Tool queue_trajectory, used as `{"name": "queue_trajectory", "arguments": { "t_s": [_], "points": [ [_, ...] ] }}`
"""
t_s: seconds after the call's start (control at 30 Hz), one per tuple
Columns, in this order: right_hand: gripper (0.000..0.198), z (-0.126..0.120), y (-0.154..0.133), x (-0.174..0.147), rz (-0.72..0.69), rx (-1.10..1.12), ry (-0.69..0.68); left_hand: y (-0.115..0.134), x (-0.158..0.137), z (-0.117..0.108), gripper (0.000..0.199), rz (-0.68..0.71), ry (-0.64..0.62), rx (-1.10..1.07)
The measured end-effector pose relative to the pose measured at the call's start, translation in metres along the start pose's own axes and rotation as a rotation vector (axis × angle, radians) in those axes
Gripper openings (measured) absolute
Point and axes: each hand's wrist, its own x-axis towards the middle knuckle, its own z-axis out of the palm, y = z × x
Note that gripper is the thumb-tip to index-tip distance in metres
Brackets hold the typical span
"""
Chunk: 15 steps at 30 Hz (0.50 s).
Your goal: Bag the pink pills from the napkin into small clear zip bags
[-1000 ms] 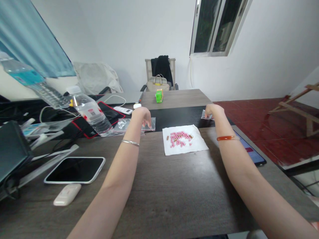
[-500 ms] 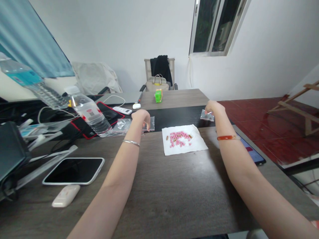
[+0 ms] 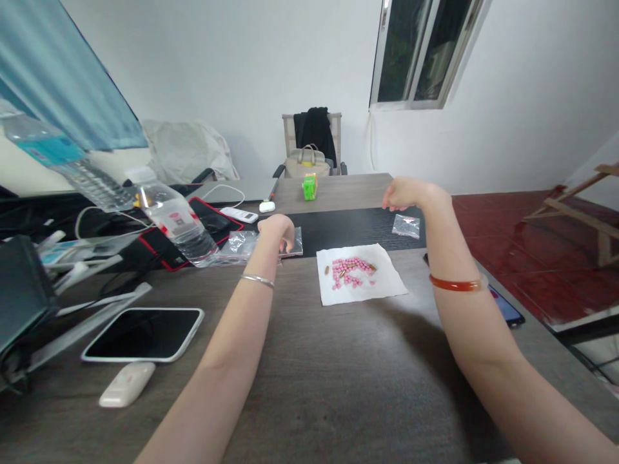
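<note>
Across a wood-grain desk [image 3: 309, 374], in the single head view, two bare hands are held well apart. The left hand [image 3: 278, 229], its fingers curled down, is set over clear plastic bags [image 3: 240, 242]; whether plastic is gripped cannot be made out. The right hand [image 3: 412, 192], its fingers bent downward, is poised above and just beside a small plastic bag [image 3: 406, 226] lying on the desk's black strip [image 3: 348, 225]; nothing can be seen in its grasp, though the gap between thumb and fingers is not clearly shown. Between the two arms, nearer the camera, pink beads [image 3: 351, 264] and a few brownish capsules [image 3: 327, 270] are spread on a white tissue [image 3: 389, 280]. The bags are judged light, limp and slippery, best taken by a corner or edge. The beads are presumably light and prone to rolling, best pinched singly in the fingertips. The tissue would likely be soft and easily torn, best supported level from opposite edges. A phone [image 3: 507, 308] is partly covered by the right arm.
</note>
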Motion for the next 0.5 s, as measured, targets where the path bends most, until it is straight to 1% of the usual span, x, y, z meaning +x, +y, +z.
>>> {"name": "queue_trajectory", "arguments": {
  "t_s": [0.1,0.2,0.37,0.43,0.5],
  "points": [
    [0.025,-0.002,-0.012,-0.012,-0.087,0.061,-0.04,-0.001,-0.003,0.0,0.037,0.002,0.004,-0.018],
    [0.022,-0.001,-0.024,-0.022,-0.167,0.05,-0.061,-0.001,-0.008,-0.001,0.046,-0.011,0.03,-0.025],
    [0.022,0.005,-0.043,-0.032,-0.252,0.014,-0.151,0.0,-0.018,0.001,0.047,-0.101,0.084,-0.055],
    [0.022,0.007,-0.05,-0.035,-0.26,-0.007,-0.17,-0.001,-0.017,0.001,0.048,-0.105,0.097,-0.033],
    [0.021,0.009,-0.056,-0.037,-0.26,-0.03,-0.182,-0.003,-0.014,0.002,0.046,-0.075,0.095,-0.02]
  ]
}}
